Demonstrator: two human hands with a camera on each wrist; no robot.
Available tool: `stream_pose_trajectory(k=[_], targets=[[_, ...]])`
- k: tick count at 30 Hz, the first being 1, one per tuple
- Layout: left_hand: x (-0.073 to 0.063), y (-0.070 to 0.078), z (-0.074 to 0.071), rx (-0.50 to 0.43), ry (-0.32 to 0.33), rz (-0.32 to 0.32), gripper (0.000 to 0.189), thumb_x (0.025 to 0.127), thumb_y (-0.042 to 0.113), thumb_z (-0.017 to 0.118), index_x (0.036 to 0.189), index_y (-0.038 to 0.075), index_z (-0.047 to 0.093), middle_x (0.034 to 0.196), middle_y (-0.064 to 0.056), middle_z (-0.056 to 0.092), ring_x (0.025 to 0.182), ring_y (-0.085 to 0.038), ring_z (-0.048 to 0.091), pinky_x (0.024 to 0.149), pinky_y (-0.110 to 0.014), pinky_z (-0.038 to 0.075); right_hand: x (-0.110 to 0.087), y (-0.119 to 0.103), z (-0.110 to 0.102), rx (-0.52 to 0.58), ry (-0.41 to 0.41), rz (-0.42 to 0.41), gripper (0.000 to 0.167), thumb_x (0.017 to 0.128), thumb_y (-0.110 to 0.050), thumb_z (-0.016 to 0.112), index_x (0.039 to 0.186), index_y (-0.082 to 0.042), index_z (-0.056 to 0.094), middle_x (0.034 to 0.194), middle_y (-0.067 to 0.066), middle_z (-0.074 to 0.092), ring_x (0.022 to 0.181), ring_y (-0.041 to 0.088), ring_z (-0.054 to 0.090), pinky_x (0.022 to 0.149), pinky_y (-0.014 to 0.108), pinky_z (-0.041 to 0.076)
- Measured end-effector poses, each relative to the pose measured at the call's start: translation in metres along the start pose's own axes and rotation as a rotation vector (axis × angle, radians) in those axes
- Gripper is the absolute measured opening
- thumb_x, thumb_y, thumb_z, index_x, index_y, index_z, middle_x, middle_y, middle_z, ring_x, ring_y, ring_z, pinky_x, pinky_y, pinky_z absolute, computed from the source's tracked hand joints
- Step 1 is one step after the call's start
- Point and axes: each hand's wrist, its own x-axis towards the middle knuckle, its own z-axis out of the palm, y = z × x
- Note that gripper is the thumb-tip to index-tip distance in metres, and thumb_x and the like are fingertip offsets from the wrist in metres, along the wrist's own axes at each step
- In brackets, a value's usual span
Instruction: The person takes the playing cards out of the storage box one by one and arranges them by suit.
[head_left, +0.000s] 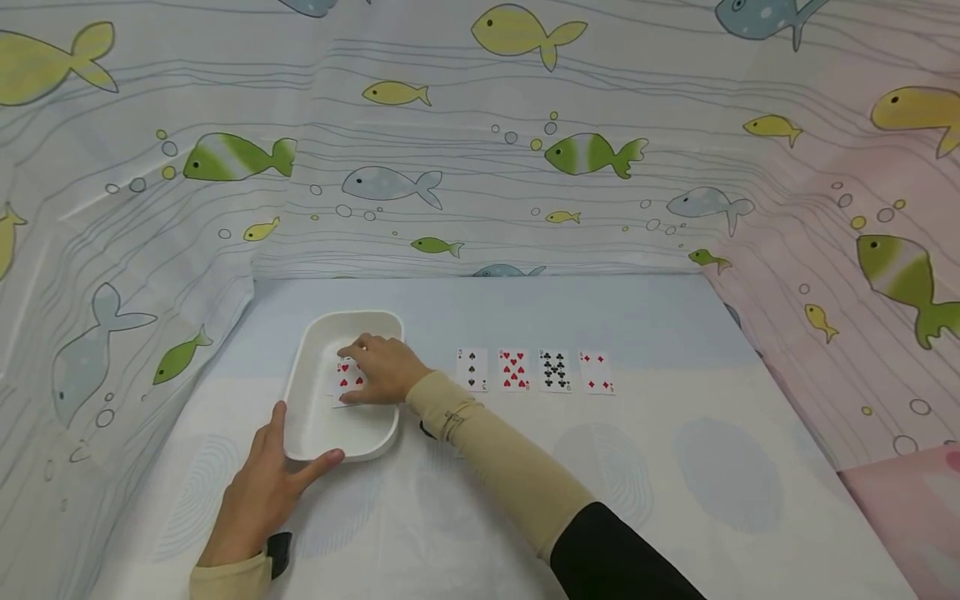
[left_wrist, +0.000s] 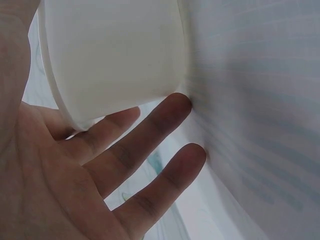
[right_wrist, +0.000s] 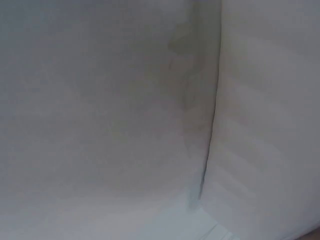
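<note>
Right hand (head_left: pixel 382 369) fingers are curling over a red hearts playing card (head_left: pixel 347 377) lying in the white oval plastic tray (head_left: pixel 309 417); left hand (head_left: pixel 264 487) is bracing its rim, fingers straight. Looks early: four face-up cards (head_left: pixel 534 370) are waiting in a row on the worktop.

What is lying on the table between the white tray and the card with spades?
Nothing lies flat there: between the tray and the spade card the cloth is bare, though the right hand's wrist crosses above it. The head view shows this.
</note>
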Motion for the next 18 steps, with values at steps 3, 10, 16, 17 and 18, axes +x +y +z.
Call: stream_pose_trajectory(k=[3, 10, 16, 17, 18], targets=[[0.000, 0.000, 0.000, -0.001, 0.001, 0.000, 0.128, 0.085, 0.072, 0.065, 0.160, 0.005, -0.013, 0.155, -0.036, 0.020, 0.125, -0.056, 0.043, 0.091, -0.072, 0.040, 0.002, -0.002, 0.005, -0.102, -0.027, 0.013, 0.078, 0.085, -0.068, 0.067, 0.151, -0.029, 0.048, 0.141, -0.008, 0.053, 0.124, 0.005, 0.051, 0.103, 0.028, 0.040], [0.002, -0.001, 0.002, 0.000, -0.017, -0.034, 0.129, 0.084, 0.075, 0.063, 0.160, 0.006, -0.015, 0.157, -0.035, 0.017, 0.129, -0.056, 0.039, 0.094, -0.073, 0.038, 0.005, -0.004, 0.011, -0.201, -0.093, 0.043, 0.082, 0.086, -0.069, 0.064, 0.154, -0.028, 0.044, 0.148, -0.009, 0.051, 0.132, 0.006, 0.049, 0.105, 0.029, 0.037], [0.002, 0.000, 0.002, -0.001, -0.020, -0.054, 0.131, 0.083, 0.077, 0.063, 0.160, 0.006, -0.016, 0.158, -0.035, 0.016, 0.129, -0.056, 0.039, 0.096, -0.073, 0.038, 0.006, -0.006, 0.014, -0.247, -0.126, 0.050, 0.081, 0.088, -0.069, 0.062, 0.153, -0.025, 0.044, 0.149, -0.008, 0.052, 0.133, 0.010, 0.051, 0.106, 0.032, 0.037], [0.001, 0.000, 0.002, 0.002, -0.015, -0.052, 0.131, 0.083, 0.076, 0.063, 0.160, 0.006, -0.015, 0.158, -0.035, 0.016, 0.128, -0.056, 0.040, 0.095, -0.073, 0.038, 0.006, -0.007, 0.013, -0.249, -0.126, 0.050, 0.081, 0.088, -0.068, 0.062, 0.153, -0.025, 0.044, 0.149, -0.008, 0.052, 0.133, 0.011, 0.051, 0.105, 0.032, 0.038], [0.001, 0.000, 0.002, 0.005, -0.010, -0.048, 0.130, 0.083, 0.076, 0.063, 0.160, 0.005, -0.015, 0.157, -0.035, 0.017, 0.128, -0.056, 0.040, 0.095, -0.073, 0.038, 0.005, -0.007, 0.013, -0.251, -0.126, 0.047, 0.080, 0.088, -0.068, 0.062, 0.153, -0.025, 0.044, 0.148, -0.008, 0.053, 0.132, 0.010, 0.052, 0.104, 0.032, 0.038]])
